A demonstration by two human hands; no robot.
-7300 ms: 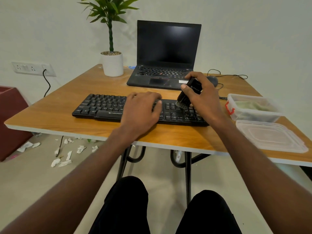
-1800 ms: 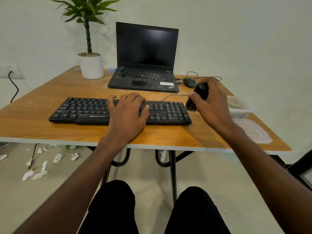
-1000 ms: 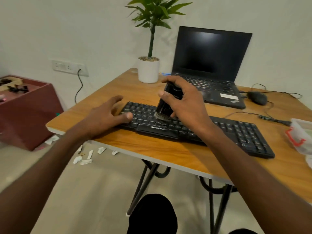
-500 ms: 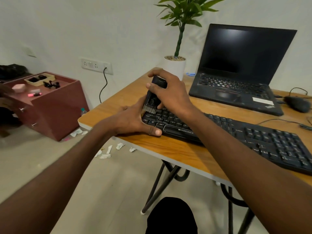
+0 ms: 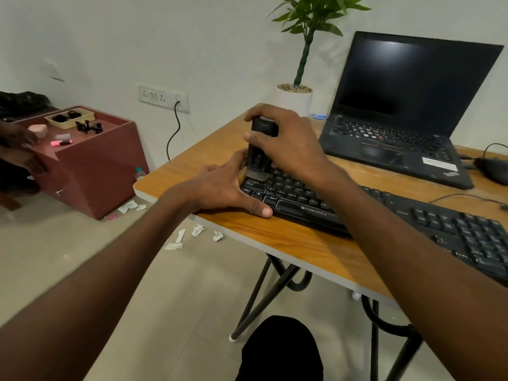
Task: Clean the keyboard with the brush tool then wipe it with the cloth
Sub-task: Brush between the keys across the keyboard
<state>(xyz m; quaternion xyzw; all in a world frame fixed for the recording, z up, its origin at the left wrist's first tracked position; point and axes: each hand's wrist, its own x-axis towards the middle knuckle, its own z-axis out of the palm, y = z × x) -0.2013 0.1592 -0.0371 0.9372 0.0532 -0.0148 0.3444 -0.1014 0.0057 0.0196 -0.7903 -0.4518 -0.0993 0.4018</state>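
Note:
A black keyboard [image 5: 398,215] lies across the wooden table [image 5: 288,243]. My right hand [image 5: 286,144] grips a black brush tool [image 5: 259,152] held upright, its bristles down on the keys at the keyboard's far left end. My left hand [image 5: 228,188] holds that left end, thumb along the front edge and fingers at the side. The cloth is not in view.
An open black laptop [image 5: 398,111] and a potted plant [image 5: 297,97] stand at the back. A mouse [image 5: 494,169] lies at the right edge. A maroon cabinet [image 5: 90,160] stands to the left, another person's hand [image 5: 16,136] on it. Paper scraps [image 5: 192,235] litter the floor.
The brush has travelled from beyond the keyboard's right end across to its far left end. My left hand moved from the middle keys to hold the left end. The view swung left.

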